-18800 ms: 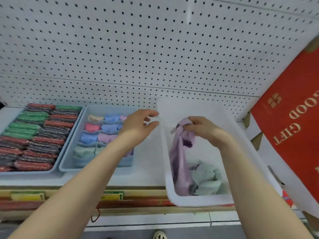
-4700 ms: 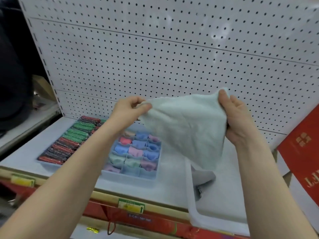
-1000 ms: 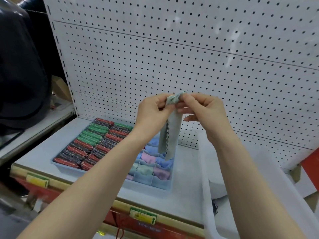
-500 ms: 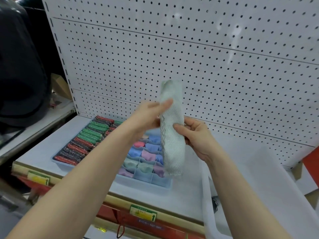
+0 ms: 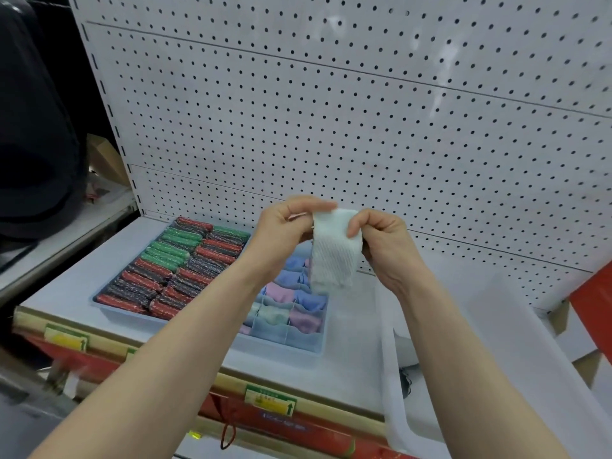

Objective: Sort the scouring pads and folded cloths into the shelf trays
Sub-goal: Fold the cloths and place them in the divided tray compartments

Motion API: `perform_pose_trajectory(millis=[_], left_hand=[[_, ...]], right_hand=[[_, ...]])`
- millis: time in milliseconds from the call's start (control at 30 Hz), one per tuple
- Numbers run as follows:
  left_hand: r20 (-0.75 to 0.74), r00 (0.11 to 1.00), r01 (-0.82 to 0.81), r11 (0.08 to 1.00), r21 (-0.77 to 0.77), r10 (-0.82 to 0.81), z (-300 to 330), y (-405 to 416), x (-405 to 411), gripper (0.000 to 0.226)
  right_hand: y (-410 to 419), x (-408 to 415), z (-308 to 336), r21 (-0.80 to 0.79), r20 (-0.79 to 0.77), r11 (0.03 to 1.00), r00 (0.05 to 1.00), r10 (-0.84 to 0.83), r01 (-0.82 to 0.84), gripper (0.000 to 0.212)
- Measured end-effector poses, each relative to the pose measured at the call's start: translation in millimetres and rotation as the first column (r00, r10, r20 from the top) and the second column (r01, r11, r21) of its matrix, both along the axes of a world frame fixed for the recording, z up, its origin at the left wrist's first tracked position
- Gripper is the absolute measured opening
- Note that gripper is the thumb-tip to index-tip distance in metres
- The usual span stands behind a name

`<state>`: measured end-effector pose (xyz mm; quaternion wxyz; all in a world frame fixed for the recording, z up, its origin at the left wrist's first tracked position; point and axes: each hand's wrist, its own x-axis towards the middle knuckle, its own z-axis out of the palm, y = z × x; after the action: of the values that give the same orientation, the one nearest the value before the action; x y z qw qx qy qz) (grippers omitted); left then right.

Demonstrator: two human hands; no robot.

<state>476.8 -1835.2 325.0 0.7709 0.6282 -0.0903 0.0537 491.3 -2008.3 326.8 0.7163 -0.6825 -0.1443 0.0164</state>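
Cloth [image 5: 335, 253] now folded shorter than before, top edge in both hands' grip, left hand [image 5: 287, 231] and right hand [image 5: 381, 240].

No text is legible to me; the shelf-edge labels [image 5: 271, 403] show only an upward arrow, their print blurred.

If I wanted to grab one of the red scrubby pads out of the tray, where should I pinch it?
Probably across the middle of a red pad, from above. The pads lie packed side by side in the tray, so only their rounded tops show; their ends and sides are hemmed in by neighbours.
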Motion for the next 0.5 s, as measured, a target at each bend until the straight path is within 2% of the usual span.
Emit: perform_pose_trajectory(millis=[67, 167, 200, 300, 367, 433, 500], left_hand=[[-0.114, 0.988, 0.101, 0.993, -0.055, -0.107, 0, 2, -1, 0.022], [-0.199, 0.967, 0.190, 0.972, 0.140, -0.161, -8, 2, -4, 0.029], [-0.204, 0.968, 0.183, 0.969, 0.165, -0.148, -11, 2, -5, 0.030], [-0.213, 0.976, 0.073, 0.995, 0.072, -0.056, -14, 3, -5, 0.026], [-0.207, 0.978, 0.001, 0.999, 0.035, 0.006, -14, 6, -1, 0.022], [-0.209, 0.978, -0.023, 0.999, 0.037, 0.030, -13, 9, 0, 0.021], [-0.234, 0.972, 0.024, 0.997, 0.073, -0.006, -13, 13, -2, 0.030]], right_hand=[[-1, 1, 3, -0.031, 0.036, 0.999, 0.999, -0.029, 0.030, 0.061], [-3, 2, 4, -0.064, 0.088, 0.995, 0.994, -0.065, 0.070, 0.059], [-3, 2, 5, -0.046, 0.078, 0.997, 0.995, -0.056, 0.060, 0.056], [-3, -1, 0, 0.043, -0.074, 0.998, 0.996, 0.056, -0.053, 0.044], [-4, -5, -8, -0.001, -0.126, 0.995, 0.987, 0.101, -0.102, 0.042], [-3, -8, -17, -0.070, -0.067, 0.994, 0.995, 0.075, -0.079, 0.041], [0, -10, -19, -0.067, 0.009, 0.997, 0.999, 0.034, -0.033, 0.028]])
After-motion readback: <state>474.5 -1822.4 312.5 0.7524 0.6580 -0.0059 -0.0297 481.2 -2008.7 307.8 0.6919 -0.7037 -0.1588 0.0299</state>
